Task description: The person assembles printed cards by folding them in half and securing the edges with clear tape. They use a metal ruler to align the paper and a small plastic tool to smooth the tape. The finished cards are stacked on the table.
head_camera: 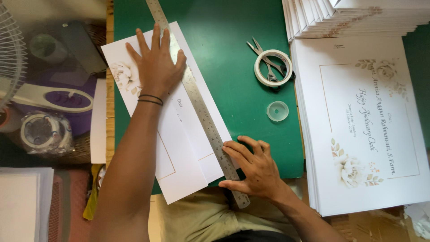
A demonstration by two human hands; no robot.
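While a steel ruler [197, 103] is laid slantwise across a white printed card sheet [179, 134] on the green cutting mat [233, 45], the work looks partly done: a tall stack of finished printed sheets [367, 130] lies at the right, and this sheet is judged still in hand. The left hand [156, 67] is pressed flat, fingers spread, on sheet and ruler. The right hand [253, 168] is braced at the ruler's near end, fingers curled, nothing grasped.

The left hand [156, 62] hides part of the white sheet [179, 148]; the fan [9, 49] is cropped at the frame edge.
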